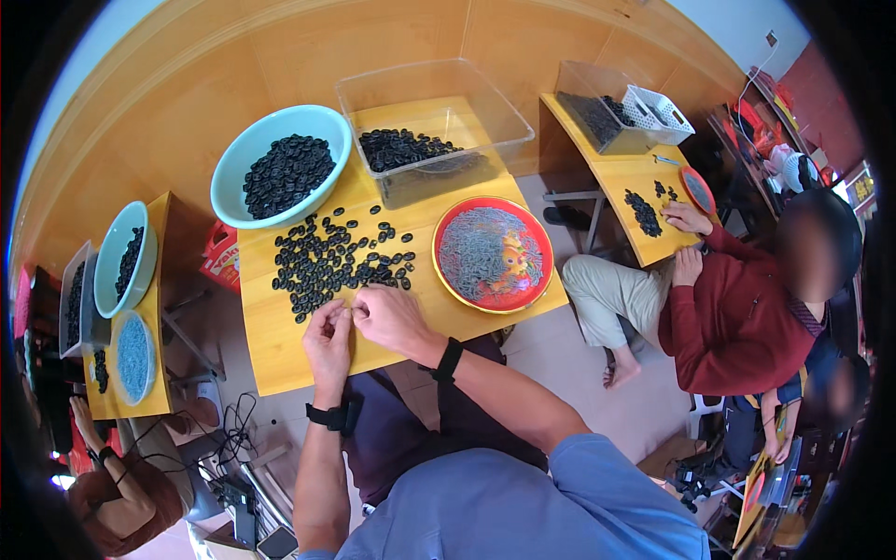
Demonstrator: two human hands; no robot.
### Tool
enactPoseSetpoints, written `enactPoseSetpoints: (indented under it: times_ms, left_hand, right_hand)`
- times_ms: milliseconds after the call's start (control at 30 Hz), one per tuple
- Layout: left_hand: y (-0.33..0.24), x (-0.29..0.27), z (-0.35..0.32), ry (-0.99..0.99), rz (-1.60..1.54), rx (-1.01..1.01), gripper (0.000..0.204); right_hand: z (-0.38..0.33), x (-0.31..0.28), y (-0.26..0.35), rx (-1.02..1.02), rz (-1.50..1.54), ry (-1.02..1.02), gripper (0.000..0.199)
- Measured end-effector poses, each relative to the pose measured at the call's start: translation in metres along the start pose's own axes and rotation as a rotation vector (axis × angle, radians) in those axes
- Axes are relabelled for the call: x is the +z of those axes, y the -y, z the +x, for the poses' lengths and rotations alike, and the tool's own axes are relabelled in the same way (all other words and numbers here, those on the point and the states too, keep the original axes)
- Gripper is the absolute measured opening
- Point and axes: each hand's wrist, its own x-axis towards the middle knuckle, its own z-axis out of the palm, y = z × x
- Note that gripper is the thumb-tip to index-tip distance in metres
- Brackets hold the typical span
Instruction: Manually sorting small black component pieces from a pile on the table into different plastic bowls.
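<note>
Close together at the front edge of a yellow wooden table, my left hand and my right hand are both closed, fingertips pinched and almost touching. Whatever they hold is too small and too hidden to name. Just beyond them lies a loose spread of small black oval pieces. To the right of my right hand sits a round red dish with a yellow rim, holding many thin grey metal-looking pieces. Its printed bottom shows through in part.
At the back stand a pale teal basin and a clear plastic bin, both with black pieces. A person in a dark red top sits at a table on the right. Another person works at the left table; cables lie below.
</note>
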Motion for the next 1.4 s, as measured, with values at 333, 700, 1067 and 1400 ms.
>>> enactPoseSetpoints:
  times_ms: [333, 700, 1067, 1400]
  left_hand:
    - [-0.009, -0.001, -0.005, 0.216, 0.036, -0.046, 0.011]
    - [-0.015, 0.001, -0.004, 0.094, 0.180, -0.054, 0.013]
    - [-0.006, 0.001, -0.004, 0.068, 0.128, -0.070, 0.015]
    - [-0.013, 0.004, -0.004, 0.114, 0.025, -0.146, 0.019]
  right_hand:
    - [-0.029, -0.011, -0.014, 0.381, 0.776, 0.025, 0.013]
    - [-0.038, -0.196, -0.082, 0.085, -0.211, 0.315, 0.010]
    - [-0.039, -0.187, -0.097, 0.015, -0.343, 0.462, 0.009]
    - [-0.039, -0.190, -0.068, -0.078, -0.398, 0.259, 0.005]
